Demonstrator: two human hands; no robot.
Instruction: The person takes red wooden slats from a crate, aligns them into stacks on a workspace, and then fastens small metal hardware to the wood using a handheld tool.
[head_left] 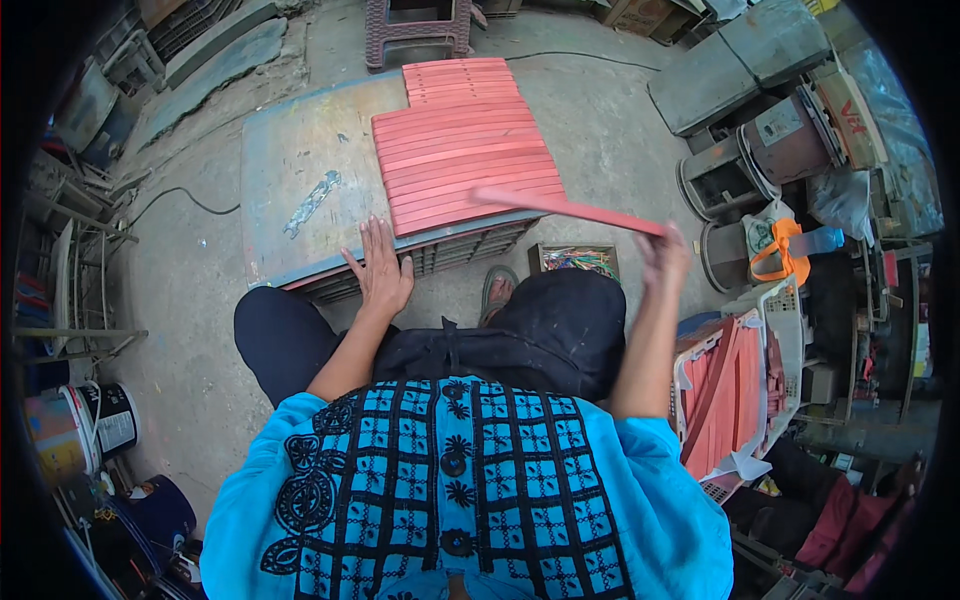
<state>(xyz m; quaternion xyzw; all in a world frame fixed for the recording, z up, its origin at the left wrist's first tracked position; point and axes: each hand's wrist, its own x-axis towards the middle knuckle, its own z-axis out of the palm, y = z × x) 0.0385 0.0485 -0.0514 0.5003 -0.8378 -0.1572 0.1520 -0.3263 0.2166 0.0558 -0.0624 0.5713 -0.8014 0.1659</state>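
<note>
1 red strip [570, 209], end clamped in right hand [666, 262], long axis slanting left toward strip row [460, 150]; left hand [383, 272] apart, nearer row, on board [320, 150]

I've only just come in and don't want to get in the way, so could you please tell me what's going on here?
A seated person holds a slim red strip in the right hand, its far end over rows of similar strips laid side by side on a low table. The open left hand is at the table's near edge, beside the rows. More red strips lie to the person's right.
</note>
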